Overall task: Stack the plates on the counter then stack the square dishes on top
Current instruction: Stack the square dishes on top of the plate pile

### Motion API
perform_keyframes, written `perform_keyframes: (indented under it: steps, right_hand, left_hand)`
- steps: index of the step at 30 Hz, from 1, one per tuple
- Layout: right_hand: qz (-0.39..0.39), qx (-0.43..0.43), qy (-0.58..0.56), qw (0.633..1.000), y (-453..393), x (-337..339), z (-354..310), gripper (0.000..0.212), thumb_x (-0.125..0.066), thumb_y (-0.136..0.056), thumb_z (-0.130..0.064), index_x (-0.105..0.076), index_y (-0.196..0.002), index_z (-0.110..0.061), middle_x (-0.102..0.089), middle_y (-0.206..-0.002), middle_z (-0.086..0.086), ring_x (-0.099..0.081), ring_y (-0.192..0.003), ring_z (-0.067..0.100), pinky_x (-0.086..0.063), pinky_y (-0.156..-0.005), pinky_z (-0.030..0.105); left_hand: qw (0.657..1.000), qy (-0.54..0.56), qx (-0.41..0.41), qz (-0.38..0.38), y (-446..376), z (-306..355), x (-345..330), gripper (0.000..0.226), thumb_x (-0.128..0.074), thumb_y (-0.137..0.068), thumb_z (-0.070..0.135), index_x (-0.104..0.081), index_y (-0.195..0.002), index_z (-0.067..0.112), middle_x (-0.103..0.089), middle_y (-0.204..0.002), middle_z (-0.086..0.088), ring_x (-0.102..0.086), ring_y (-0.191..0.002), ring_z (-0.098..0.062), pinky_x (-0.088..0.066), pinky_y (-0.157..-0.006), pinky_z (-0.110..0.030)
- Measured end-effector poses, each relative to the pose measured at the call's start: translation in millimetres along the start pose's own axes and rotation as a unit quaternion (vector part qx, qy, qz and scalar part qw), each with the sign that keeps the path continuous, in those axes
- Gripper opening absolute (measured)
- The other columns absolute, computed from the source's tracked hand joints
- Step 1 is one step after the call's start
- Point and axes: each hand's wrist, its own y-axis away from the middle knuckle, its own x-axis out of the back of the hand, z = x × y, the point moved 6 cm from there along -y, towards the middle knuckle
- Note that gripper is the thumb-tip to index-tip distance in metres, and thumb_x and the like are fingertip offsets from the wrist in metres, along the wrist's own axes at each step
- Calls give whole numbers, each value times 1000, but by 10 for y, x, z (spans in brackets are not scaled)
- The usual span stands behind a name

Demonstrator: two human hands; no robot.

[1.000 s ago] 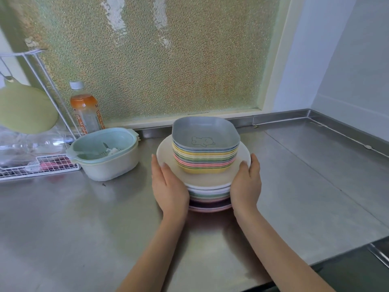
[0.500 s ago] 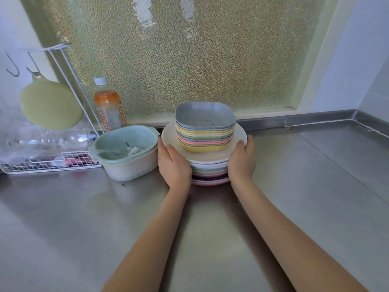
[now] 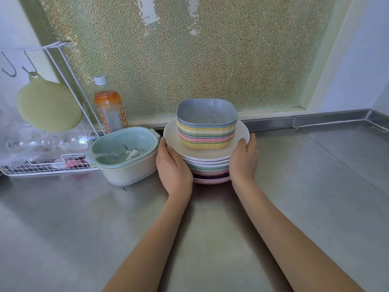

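Observation:
A stack of round plates (image 3: 208, 167) in white, green and pink stands on the steel counter (image 3: 294, 197) near the back wall. On its cream top plate sits a stack of several pastel square dishes (image 3: 207, 125), the top one grey-blue with a small bear drawing. My left hand (image 3: 173, 167) lies against the left side of the plate stack, fingers reaching up to the top plate's rim. My right hand (image 3: 244, 160) cups the right side, its thumb on the top plate's rim.
A mint colander in a white bowl (image 3: 124, 154) stands just left of the stack, almost touching my left hand. Behind it are an orange drink bottle (image 3: 109, 108) and a white wire rack (image 3: 48, 165) with a green round pad (image 3: 49, 106) hanging. The window sill runs behind the stack.
Both hands have stayed on the sides of the stack. The stack with the hands now sits farther back, closer to the wall and next to the colander bowl; the view has tilted.

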Motion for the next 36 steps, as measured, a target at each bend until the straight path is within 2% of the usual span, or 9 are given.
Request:
perform_keyframes:
  steps: [5, 8, 14, 18, 23, 26, 28, 32, 36]
  right_hand:
    - [4, -1, -4, 1000, 28, 15, -22, 49, -30, -98, -28, -28, -145, -18, -38, -148, 6, -32, -136, 27, -28, -109, 41]
    - [-3, 0, -4, 1000, 40, 27, -46, 49, -30, -98, -28, -28, -145, -17, -38, -148, 7, -32, -136, 27, -28, -108, 40]
    - [-11, 4, -1, 1000, 64, 39, -76, 49, -31, -98, -26, -28, -145, -15, -38, -148, 8, -32, -136, 28, -27, -108, 39]
    - [-20, 2, 5, 1000, 74, 43, -92, 49, -31, -98, -25, -28, -145, -13, -38, -148, 10, -33, -135, 29, -27, -109, 39]
    - [-25, -6, 41, 999, 90, 78, -135, 50, -32, -97, -25, -27, -145, -14, -38, -148, 11, -33, -135, 31, -26, -110, 44]
    - [48, 69, 97, 992, 139, 254, -305, 46, -35, -92, -27, -41, -137, -18, -48, -140, 6, -38, -132, 26, -20, -111, 50]
    - [99, 128, 94, 982, 208, 347, -476, 40, -35, -88, -29, -57, -121, -23, -61, -124, 0, -50, -119, 21, -23, -109, 45]
    - [63, 152, 107, 981, 275, 286, -636, 29, -39, -92, -27, -62, -110, -24, -71, -95, 1, -60, -97, 19, -23, -110, 46]
    - [27, 191, 119, 974, 325, 261, -722, 32, -38, -96, -22, -63, -115, -15, -72, -89, 8, -60, -96, 26, -20, -114, 46]
  left_hand:
    - [990, -140, -15, 32, 9, -50, 350, 53, -42, -88, 9, -35, -139, 20, -49, -134, -8, -52, -111, -34, -42, -83, -44]
    - [973, -227, -39, -15, -20, -59, 375, 62, -45, -87, 11, -25, -145, 20, -51, -136, -8, -52, -114, -32, -37, -88, -42]
    - [948, -311, -46, -46, -64, -31, 478, 43, -51, -82, 12, -43, -123, 2, -63, -107, -21, -55, -101, -39, -33, -88, -41]
    - [956, -289, -33, -25, -127, -17, 648, 33, -52, -82, 14, -48, -111, -2, -64, -97, -26, -55, -96, -41, -36, -87, -43]
    - [953, -297, -55, 9, -58, -9, 717, 42, -55, -78, 13, -47, -117, 2, -64, -94, -20, -56, -94, -39, -37, -79, -42]
    - [958, -219, -178, 44, 17, 215, 659, 35, -51, -77, 14, -54, -109, 1, -62, -85, -17, -57, -85, -37, -35, -74, -39]
    - [959, -151, -239, -6, -12, 379, 441, 34, -45, -82, 16, -54, -109, -2, -60, -92, -18, -54, -89, -37, -34, -80, -34]
    - [976, -43, -151, -153, -232, 478, -171, 54, -31, -92, 26, -31, -141, 3, -36, -146, -18, -30, -136, -31, -22, -112, -36]
    - [984, 58, -69, -155, -265, 410, -268, 55, -26, -89, 30, -31, -143, 25, -45, -143, 0, -39, -132, -19, -31, -110, -42]
